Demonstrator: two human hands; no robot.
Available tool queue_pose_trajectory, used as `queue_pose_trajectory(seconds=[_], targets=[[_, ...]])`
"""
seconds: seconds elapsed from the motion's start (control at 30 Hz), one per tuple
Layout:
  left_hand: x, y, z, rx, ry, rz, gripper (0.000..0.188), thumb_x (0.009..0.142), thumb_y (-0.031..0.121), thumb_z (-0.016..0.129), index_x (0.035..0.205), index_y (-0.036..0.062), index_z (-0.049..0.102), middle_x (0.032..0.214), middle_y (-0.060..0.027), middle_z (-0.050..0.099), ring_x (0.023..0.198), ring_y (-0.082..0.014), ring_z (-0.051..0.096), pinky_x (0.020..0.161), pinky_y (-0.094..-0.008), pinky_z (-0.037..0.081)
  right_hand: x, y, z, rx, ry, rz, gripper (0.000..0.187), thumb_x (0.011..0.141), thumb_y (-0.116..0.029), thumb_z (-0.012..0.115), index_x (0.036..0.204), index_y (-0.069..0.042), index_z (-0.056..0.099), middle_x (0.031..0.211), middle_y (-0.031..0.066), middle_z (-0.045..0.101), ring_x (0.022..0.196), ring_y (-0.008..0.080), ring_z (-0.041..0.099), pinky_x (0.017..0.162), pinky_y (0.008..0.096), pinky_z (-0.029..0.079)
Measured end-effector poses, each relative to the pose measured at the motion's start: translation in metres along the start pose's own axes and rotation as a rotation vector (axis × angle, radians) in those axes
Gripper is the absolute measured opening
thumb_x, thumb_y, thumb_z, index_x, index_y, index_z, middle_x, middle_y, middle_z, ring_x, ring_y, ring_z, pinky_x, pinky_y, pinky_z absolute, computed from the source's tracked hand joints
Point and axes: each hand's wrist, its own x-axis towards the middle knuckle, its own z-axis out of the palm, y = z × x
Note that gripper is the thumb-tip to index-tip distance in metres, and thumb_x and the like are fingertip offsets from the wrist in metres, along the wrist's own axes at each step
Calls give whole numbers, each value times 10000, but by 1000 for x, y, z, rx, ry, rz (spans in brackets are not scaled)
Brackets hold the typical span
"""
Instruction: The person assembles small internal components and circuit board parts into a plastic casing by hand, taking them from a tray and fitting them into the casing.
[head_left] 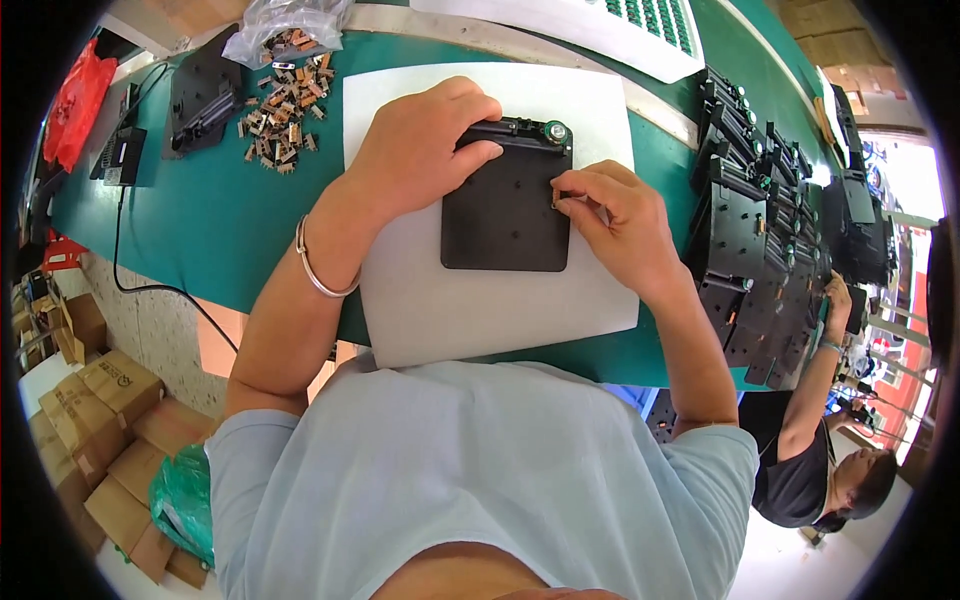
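A flat black plate (506, 215) with rounded corners lies on a white foam sheet (490, 315). Along its far edge runs a black tubular bar with a green-and-silver round end (555, 131). My left hand (425, 145) grips the bar's left part, fingers over it and thumb on the near side. At the plate's right edge, my right hand (622, 215) is closed in a pinch between thumb and forefinger. A tiny part shows at those fingertips, too small to name. The left fingers cover the plate's far left corner.
Small metal-and-brown switch-like parts (285, 115) lie heaped at the far left beside a clear bag (290, 25). Another black plate (205, 95) sits farther left. Many black assemblies (735, 220) stand at right. A white tray (640, 35) is at the back; a co-worker (825, 450) is at far right.
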Motion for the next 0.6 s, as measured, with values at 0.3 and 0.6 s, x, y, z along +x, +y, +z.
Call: queue_pose_trajectory(seconds=[0.3,0.6], targets=[[-1,-1,0,10,-5,-7,269,798,193,717,1017,73,618,1014,-79,636,890,-294,618,767,-350,510,-3,-2,5,14,61,12,126,808,-43,713,929,-49,679,859,95,646,694,231,653,622,320,514],[0,1,-1,4,-32,-28,276,803,200,710,1029,72,617,1031,-86,636,906,-298,621,778,-358,512,-1,-1,2,-32,9,14,125,811,-34,702,928,-62,669,842,89,646,689,233,646,614,314,508]])
